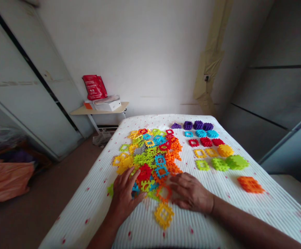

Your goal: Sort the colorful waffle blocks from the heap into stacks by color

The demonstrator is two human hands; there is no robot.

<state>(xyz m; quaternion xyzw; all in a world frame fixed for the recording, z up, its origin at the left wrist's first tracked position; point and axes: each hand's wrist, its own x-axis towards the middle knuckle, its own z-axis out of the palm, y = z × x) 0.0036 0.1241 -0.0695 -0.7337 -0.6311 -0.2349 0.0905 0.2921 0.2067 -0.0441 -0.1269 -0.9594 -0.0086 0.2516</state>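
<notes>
A pile of colourful plastic interlocking building pieces (145, 157) lies on the white quilted bed cover. My left hand (124, 190) rests at the pile's near left side, fingers spread, beside a red gear-edged piece (143, 173). At the near right edge, my right hand (190, 193) has bent, slightly blurred fingers at the rim of an orange piece with a round hole (164, 192); the fingers and thumb appear closed on its edge. Just in front of both hands lies a yellow square piece (164, 215), apart from the right hand.
Sorted pieces stand in rows at the right: purple stacks (198, 125), blue (200, 133), red (206, 142), yellow (225, 150) and green (236, 162). An orange stack (250, 184) lies nearer. Behind, a small table (80, 110) bears a red bag (94, 87) and a white box (111, 103).
</notes>
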